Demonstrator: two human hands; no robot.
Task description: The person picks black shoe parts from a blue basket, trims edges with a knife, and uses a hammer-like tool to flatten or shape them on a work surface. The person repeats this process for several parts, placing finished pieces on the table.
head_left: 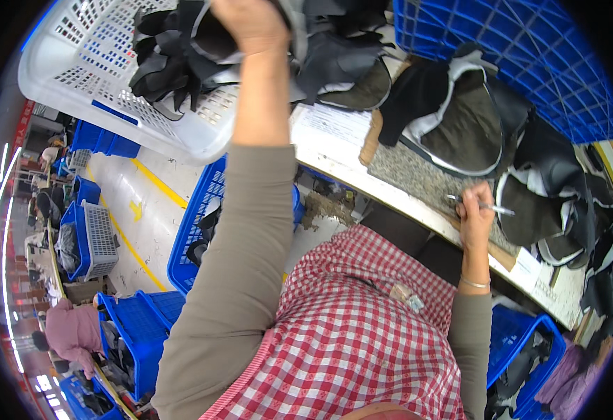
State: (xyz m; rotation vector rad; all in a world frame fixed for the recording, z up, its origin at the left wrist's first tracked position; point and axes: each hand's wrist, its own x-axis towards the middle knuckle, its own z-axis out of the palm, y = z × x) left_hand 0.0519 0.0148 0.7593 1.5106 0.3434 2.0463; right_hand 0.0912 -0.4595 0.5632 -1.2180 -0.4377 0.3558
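My left hand point(252, 26) reaches to the top edge, over a pile of black shoe uppers point(163, 66) in a white plastic basket point(121, 112). It is nearest a rounded upper with a pale rim; the fingers are smeared and partly cut off. My right hand point(476, 208) is closed around a slim silvery pen point(497, 208), held above the worktable's front part. Just beyond it, a black shoe upper with white edging and a dark olive lining point(464, 129) rests on a grey speckled slab point(408, 168). Another lined upper point(531, 210) sits right of the pen.
More uppers point(352, 77) are heaped at the back of the table. A blue crate point(510, 49) stands behind them. Papers point(331, 129) lie near the white basket. Below the table's right end is a blue bin point(524, 343). Another person point(75, 332) is far left, by blue crates point(142, 336).
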